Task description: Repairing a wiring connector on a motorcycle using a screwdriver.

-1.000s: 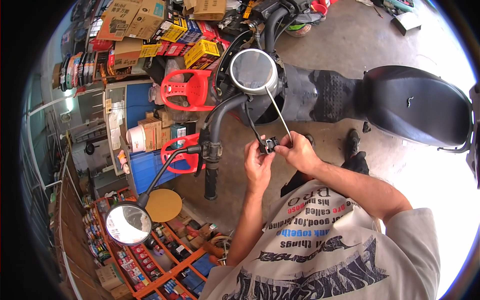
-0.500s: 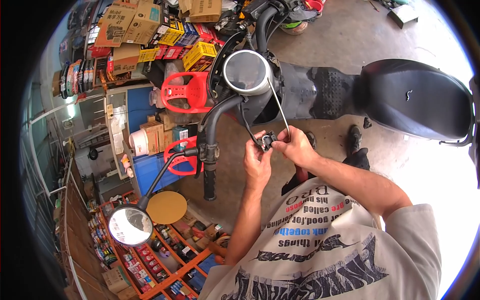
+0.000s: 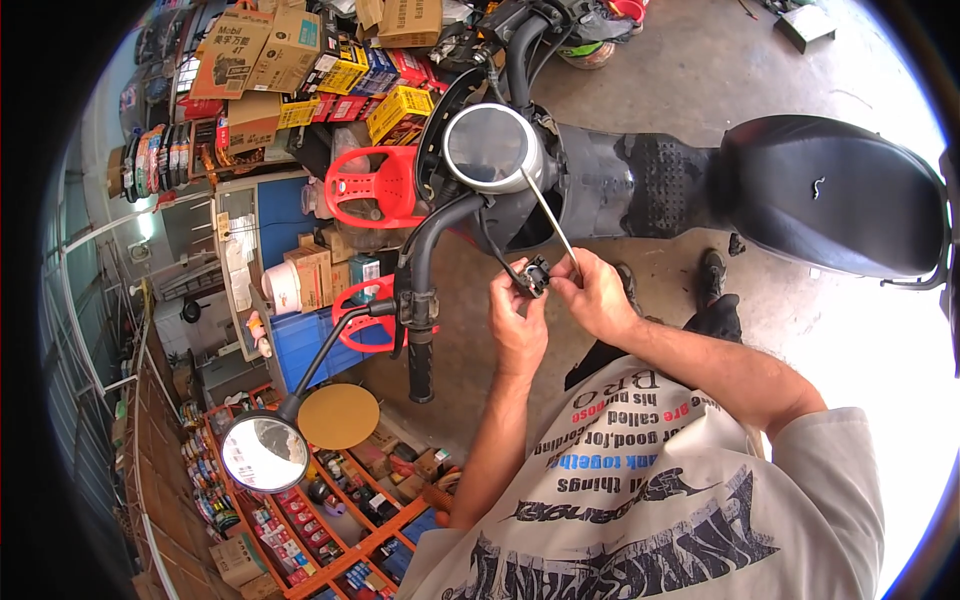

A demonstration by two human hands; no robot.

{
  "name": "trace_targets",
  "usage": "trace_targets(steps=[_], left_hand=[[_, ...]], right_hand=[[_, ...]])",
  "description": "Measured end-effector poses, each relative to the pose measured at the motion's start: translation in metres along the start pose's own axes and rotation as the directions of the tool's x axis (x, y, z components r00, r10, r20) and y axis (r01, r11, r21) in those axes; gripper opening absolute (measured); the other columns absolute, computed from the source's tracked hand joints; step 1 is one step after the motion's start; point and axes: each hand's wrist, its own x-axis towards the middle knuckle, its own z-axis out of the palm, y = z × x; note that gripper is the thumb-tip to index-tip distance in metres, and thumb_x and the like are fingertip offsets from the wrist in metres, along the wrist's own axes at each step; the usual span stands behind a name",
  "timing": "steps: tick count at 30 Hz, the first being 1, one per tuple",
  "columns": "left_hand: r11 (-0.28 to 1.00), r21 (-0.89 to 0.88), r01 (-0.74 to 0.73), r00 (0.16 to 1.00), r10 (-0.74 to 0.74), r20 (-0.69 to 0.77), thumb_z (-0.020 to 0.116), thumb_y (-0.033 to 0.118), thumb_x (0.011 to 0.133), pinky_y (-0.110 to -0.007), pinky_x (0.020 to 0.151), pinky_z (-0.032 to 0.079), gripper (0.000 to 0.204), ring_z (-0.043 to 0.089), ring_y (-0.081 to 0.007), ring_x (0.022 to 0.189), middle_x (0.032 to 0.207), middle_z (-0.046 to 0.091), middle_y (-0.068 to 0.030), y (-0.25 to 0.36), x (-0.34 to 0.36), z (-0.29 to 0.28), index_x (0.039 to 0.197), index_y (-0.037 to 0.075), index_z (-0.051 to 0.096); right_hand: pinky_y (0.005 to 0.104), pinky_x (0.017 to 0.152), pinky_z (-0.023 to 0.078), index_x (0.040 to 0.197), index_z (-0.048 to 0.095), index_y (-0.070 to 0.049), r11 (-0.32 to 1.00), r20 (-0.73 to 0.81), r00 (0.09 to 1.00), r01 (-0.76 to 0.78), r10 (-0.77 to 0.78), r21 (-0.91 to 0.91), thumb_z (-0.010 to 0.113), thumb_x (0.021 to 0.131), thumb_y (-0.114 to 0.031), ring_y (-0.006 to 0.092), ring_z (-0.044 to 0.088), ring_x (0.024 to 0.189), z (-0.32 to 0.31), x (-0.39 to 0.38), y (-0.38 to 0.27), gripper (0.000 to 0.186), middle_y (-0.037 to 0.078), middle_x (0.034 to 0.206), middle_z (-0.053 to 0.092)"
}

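My left hand [image 3: 516, 315] is closed around a small black fitting [image 3: 536, 276] with a dark cable [image 3: 497, 245] running from it toward the handlebar [image 3: 425, 270]. Just to its right, my right hand [image 3: 598, 300] grips a long, thin silvery rod [image 3: 550, 222] and has its thumb beside the fitting. The rod's far end reaches up to the rim of the round gauge [image 3: 487, 146] at the scooter's front. Below the handlebar, a round mirror [image 3: 262, 450] sticks out on a stalk.
The black seat [image 3: 825, 195] and footboard [image 3: 640, 180] extend rightward. Behind the scooter are piled cartons [image 3: 400, 115], red plastic chairs [image 3: 365, 185] and a blue crate [image 3: 310, 345]. Orange shelving with small parts [image 3: 355, 535] stands at lower left, near a round yellow top [image 3: 338, 415].
The black fitting has turned slightly between my fingers. The rod's upper end has shifted a little, and both hands remain in nearly the same place.
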Motion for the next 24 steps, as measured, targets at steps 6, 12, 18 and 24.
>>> trace_targets(steps=[6,12,18,24], left_hand=[[0.994,-0.093,0.050,0.998,-0.052,-0.021,0.059,-0.013,0.085,-0.032,0.100,0.047,0.047,0.057,-0.0205,0.117,0.129,0.053,-0.0139,-0.008,-0.001,0.000,0.126,0.000,0.042],[0.999,-0.040,0.028,0.999,-0.029,-0.018,0.060,-0.012,0.085,-0.033,0.100,0.047,0.048,0.056,-0.0207,0.118,0.131,0.052,-0.0143,-0.005,-0.002,-0.001,0.127,0.000,0.042],[0.998,-0.039,0.043,0.999,-0.043,0.001,0.060,-0.012,0.085,-0.033,0.100,0.047,0.047,0.056,-0.0207,0.118,0.131,0.053,-0.0138,-0.005,-0.002,-0.001,0.127,0.000,0.042],[0.996,-0.076,0.050,0.999,-0.050,-0.008,0.064,-0.011,0.085,-0.032,0.100,0.047,0.046,0.057,-0.0199,0.117,0.129,0.054,-0.0129,-0.006,-0.001,-0.001,0.125,0.000,0.044]], right_hand=[[0.0387,0.069,0.051,0.090,0.057,0.001,0.994,-0.025,0.995,-0.092,0.093,0.055,0.068,0.080,-0.009,0.0301,0.065,0.075,0.002,-0.001,-0.013,0.018,0.016,0.080,0.065],[0.0391,0.069,0.052,0.088,0.059,0.001,0.982,0.038,0.982,-0.181,0.183,-0.045,0.070,0.079,-0.018,0.0314,0.067,0.074,-0.005,0.005,-0.002,0.024,0.017,0.077,0.066],[0.0406,0.067,0.052,0.085,0.060,0.003,0.983,0.008,0.987,-0.158,0.160,-0.098,0.071,0.078,-0.019,0.0320,0.067,0.072,-0.004,0.008,-0.007,0.025,0.019,0.074,0.066],[0.0422,0.068,0.052,0.081,0.061,0.003,0.982,0.040,0.989,-0.138,0.144,-0.127,0.068,0.076,-0.021,0.0351,0.067,0.072,-0.005,0.012,-0.009,0.026,0.021,0.071,0.065]])
